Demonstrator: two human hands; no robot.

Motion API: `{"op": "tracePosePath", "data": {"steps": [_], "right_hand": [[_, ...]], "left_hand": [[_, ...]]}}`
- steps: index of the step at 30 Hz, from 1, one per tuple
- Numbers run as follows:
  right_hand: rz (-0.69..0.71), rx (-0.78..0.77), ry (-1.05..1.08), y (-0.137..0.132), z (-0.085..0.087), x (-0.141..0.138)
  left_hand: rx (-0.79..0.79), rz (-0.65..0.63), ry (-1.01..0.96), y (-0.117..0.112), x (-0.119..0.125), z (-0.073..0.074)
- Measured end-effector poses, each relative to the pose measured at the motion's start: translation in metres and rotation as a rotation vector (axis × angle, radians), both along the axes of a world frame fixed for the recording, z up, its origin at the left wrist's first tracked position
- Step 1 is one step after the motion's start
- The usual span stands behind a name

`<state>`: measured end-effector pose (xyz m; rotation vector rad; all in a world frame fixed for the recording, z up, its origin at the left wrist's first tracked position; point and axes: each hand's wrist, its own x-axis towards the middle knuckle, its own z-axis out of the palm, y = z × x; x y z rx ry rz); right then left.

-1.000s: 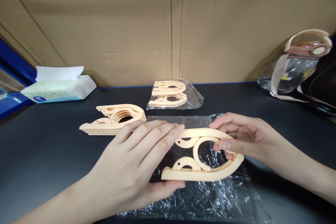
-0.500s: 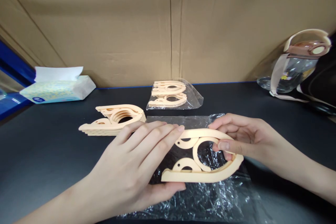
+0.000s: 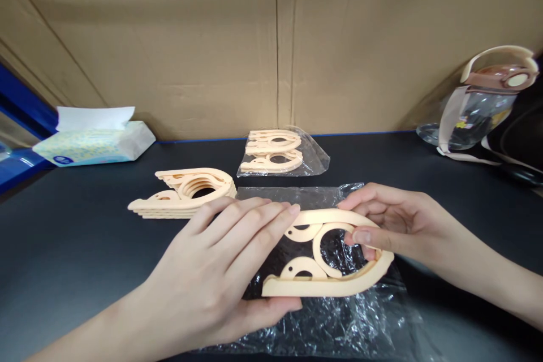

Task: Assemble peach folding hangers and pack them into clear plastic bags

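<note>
A beige plastic folding hanger (image 3: 339,287), folded into a U shape with a round hook inside it, is held between both hands. My left hand (image 3: 224,260) is closed across its split left end, fingers along the far arm and thumb under the near arm. The fingers partly hide that end. My right hand (image 3: 394,223) pinches the rounded right end, with the thumb on top and fingertips showing through the opening. Beneath the hanger lies a clear plastic bag (image 3: 365,322), flat and wrinkled. Just beyond my left hand is a stack of several similar folding hangers (image 3: 165,206).
Farther back, another clear bag (image 3: 314,161) contains folded hangers (image 3: 275,164). A tissue pack (image 3: 97,141) sits at the back left. At the right stands a clear water bottle (image 3: 483,113) with a strap. A cardboard wall (image 3: 190,39) closes off the rear of the black table (image 3: 85,260).
</note>
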<state>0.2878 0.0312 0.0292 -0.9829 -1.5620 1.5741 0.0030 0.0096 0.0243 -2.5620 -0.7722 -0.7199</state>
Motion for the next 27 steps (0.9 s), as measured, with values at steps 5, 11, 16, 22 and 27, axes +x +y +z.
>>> {"op": "tracePosePath", "data": {"steps": [5, 11, 16, 22, 27], "right_hand": [[-0.011, 0.028, 0.009, -0.0005, -0.0018, 0.0006], [-0.011, 0.026, -0.016, 0.0017, -0.0008, -0.0015], [-0.005, 0.030, -0.004, 0.0004, -0.0036, -0.0005], [0.011, 0.000, 0.030, 0.0011, -0.0048, -0.0006], [0.027, -0.032, 0.022, 0.0029, -0.0046, -0.0013]], "left_hand": [[-0.150, 0.028, -0.084, -0.0033, 0.0035, 0.0008], [-0.230, 0.067, -0.111, -0.0053, 0.0055, -0.0001], [-0.175, 0.070, -0.059, -0.0044, 0.0051, 0.0013], [-0.160, 0.054, -0.063, -0.0040, 0.0049, 0.0020], [-0.136, 0.018, -0.088, -0.0030, 0.0040, 0.0006]]}}
